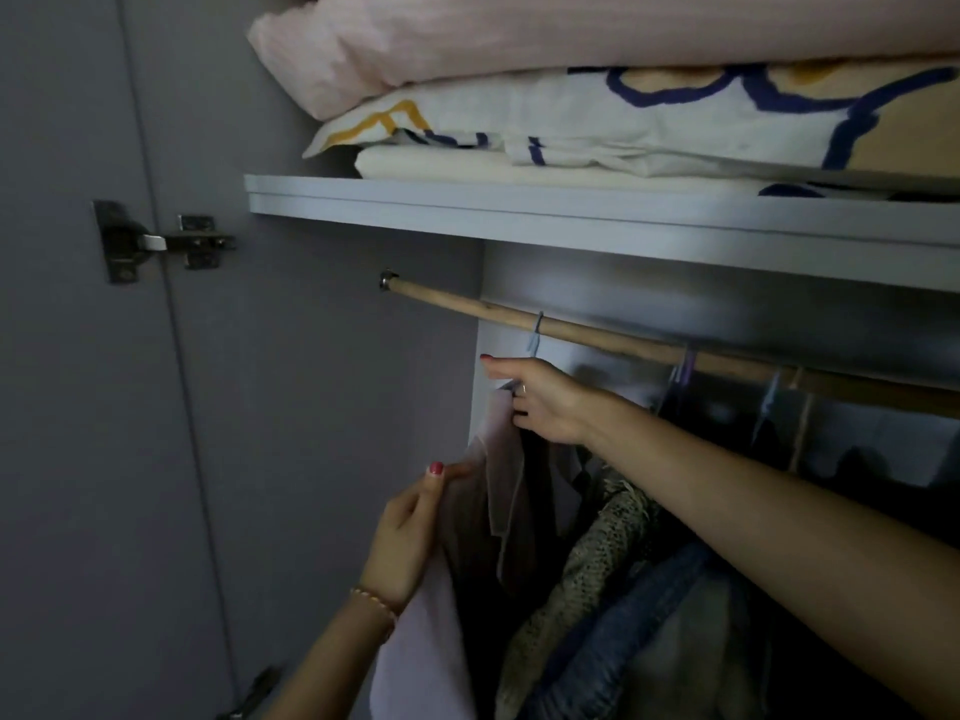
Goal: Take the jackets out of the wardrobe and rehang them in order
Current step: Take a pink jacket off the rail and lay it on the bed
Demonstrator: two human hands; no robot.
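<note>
A pale lilac jacket (501, 480) hangs from a blue hanger hook (536, 332) on the wooden rail (467, 306) at the wardrobe's left end. My right hand (540, 402) reaches in under the rail and grips the garment's top at the collar. Lower down, my left hand (410, 532) pinches the jacket's left front edge between thumb and fingers. To the right hang a knitted beige jacket (597, 558) and a denim jacket (639, 631), pressed close together.
A shelf (519, 210) above the rail carries folded bedding (571, 70). The open wardrobe door with its hinge (156, 241) stands at the left. More dark clothes on hangers (685, 371) fill the rail's right side.
</note>
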